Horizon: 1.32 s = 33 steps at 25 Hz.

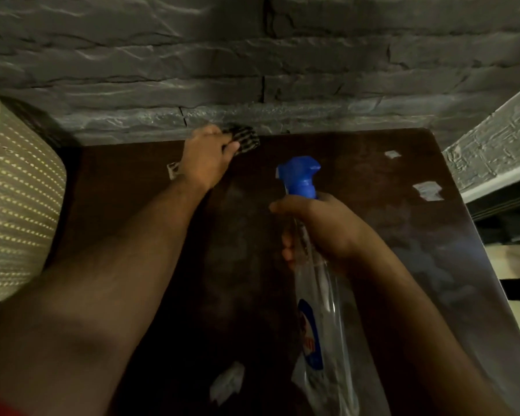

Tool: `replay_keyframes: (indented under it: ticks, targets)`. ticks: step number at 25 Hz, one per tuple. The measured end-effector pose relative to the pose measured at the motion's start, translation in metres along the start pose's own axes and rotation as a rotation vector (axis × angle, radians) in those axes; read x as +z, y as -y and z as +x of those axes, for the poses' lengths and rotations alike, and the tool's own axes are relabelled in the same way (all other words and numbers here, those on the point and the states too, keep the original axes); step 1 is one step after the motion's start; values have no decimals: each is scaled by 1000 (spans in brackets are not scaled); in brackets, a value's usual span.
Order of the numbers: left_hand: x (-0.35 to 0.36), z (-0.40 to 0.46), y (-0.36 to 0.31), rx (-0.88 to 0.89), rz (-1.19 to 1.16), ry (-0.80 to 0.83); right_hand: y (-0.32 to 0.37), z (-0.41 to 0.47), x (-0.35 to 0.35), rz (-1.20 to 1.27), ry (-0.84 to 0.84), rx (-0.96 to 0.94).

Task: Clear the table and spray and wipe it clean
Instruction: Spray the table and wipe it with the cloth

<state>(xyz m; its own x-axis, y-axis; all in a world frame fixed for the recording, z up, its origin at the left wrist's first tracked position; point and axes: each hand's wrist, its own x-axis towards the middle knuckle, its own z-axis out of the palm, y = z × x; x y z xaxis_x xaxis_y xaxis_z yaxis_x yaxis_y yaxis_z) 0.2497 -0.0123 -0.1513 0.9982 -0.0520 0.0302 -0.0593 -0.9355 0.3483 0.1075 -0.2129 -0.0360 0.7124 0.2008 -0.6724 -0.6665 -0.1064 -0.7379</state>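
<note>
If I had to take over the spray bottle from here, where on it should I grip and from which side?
Grip the narrow neck just under the blue trigger head of the spray bottle, where the right hand holds it now. Come from the right, fingers wrapping round the clear body and index finger forward near the trigger. The nozzle points away toward the wall, so this probably keeps it aimed at the table.
</note>
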Motion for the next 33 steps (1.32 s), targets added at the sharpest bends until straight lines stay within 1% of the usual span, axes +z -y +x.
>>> replay_keyframes:
  ticks: [1,2,3,4,5,6,8,9,10,12,13,14,15,17,18,19,20,22,23,24,25,27,28,29,30,32,33]
  targets:
    - [2,-7,-8,86,30,22,-1,0,1,11,4,8]
    - [1,-20,-10,236,25,49,-2,1,1,16,13,12]
    - [0,-34,-4,383,-22,86,-4,1,2,10,21,20]
    - [-3,-46,9,469,-70,123,-5,0,3,2,25,30]
    - [-8,-48,22,444,-95,134,-7,-1,5,3,26,35]
    - [-11,-42,28,332,-110,88,-9,-2,7,13,32,33]
    - [-5,-22,14,85,-41,-12,-11,1,9,24,34,17]
    - [-1,-18,-4,61,-19,-3,-11,2,10,30,27,20]
    - [3,-21,-23,136,-29,48,-12,2,11,35,25,25]
    - [7,-45,-37,396,-86,165,-14,0,12,26,40,32]
    - [5,-59,-25,504,-96,197,-16,-3,13,18,49,34]
    - [0,-67,-6,532,-89,197,-19,-7,13,14,53,33]
    - [-6,-65,11,477,-70,158,-21,-11,12,11,54,34]
    - [-13,-43,27,207,-31,42,-25,-17,12,7,48,48]
    - [-11,-30,22,102,-22,16,-27,-18,13,9,38,50]
    - [-9,-23,5,91,-22,37,-28,-19,14,17,24,47]
    - [-4,-25,-12,182,-21,92,-30,-19,13,27,12,43]
    - [6,-63,-32,471,-31,225,-34,-21,13,35,17,41]
    - [9,-87,-21,603,-48,260,-35,-25,13,31,31,42]
    - [3,-99,-2,625,-51,242,-37,-28,13,23,44,44]
    - [-5,-96,17,546,-56,184,-38,-32,12,7,54,51]
    - [-16,-65,35,265,-72,44,-41,-34,12,-28,69,62]
    - [-15,-51,31,157,-81,13,-42,-33,13,-41,70,65]
    - [-14,-44,17,117,-62,20,-43,-34,13,-44,65,71]
    - [-9,-46,1,148,-32,53,-44,-33,14,-40,62,77]
    - [2,-68,-18,324,-41,121,-47,-36,17,-45,79,75]
    - [2,-79,-16,389,-75,125,-50,-40,19,-69,98,72]
